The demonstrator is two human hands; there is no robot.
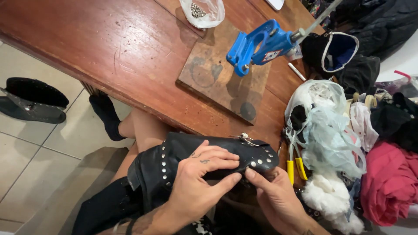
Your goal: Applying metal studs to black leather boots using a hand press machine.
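I have the black studded leather piece (pixel 196 163) across my lap, just off the near edge of the wooden table (pixel 130 52). My left hand (pixel 202 178) lies flat over it with the fingers spread and pressing down, thumb stretched toward the right. My right hand (pixel 272 196) comes up from below, thumb and forefinger pinched narrow on the studded end, though I cannot tell whether they grip the leather itself or something small against it. A thin metal clip or pin (pixel 244 138) sticks up at the top edge, and I judge that if the leather slides on my knee it could prick a fingertip or drop to the floor. The yellow-handled pliers (pixel 295 167) sit just beside my right hand, easy to knock.
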